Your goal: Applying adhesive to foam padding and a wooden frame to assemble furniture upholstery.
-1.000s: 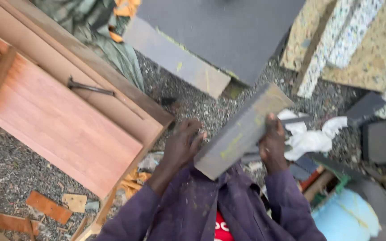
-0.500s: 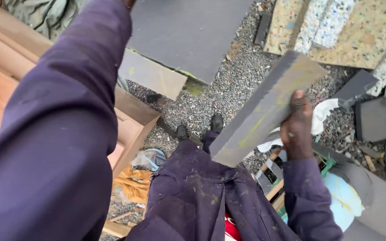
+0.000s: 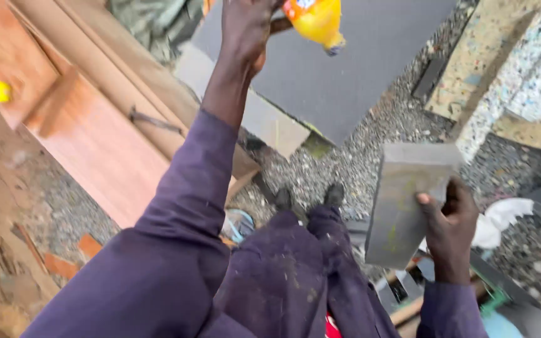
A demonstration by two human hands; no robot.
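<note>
My left hand is stretched far forward at the top of the head view and grips an orange plastic bottle that tilts with its cap end down. My right hand holds a thick grey foam slab by its right edge, upright above my lap. My legs in dark purple trousers and black shoes rest on the gravel below.
A large dark grey foam sheet lies ahead on the gravel. A reddish wooden frame with a metal tool on it lies at left. Speckled foam blocks stand at right. White cloth lies beside my right hand.
My left hand let go of the foam slab, swung up and forward, and now holds the orange bottle. The slab turned more upright in my right hand.
</note>
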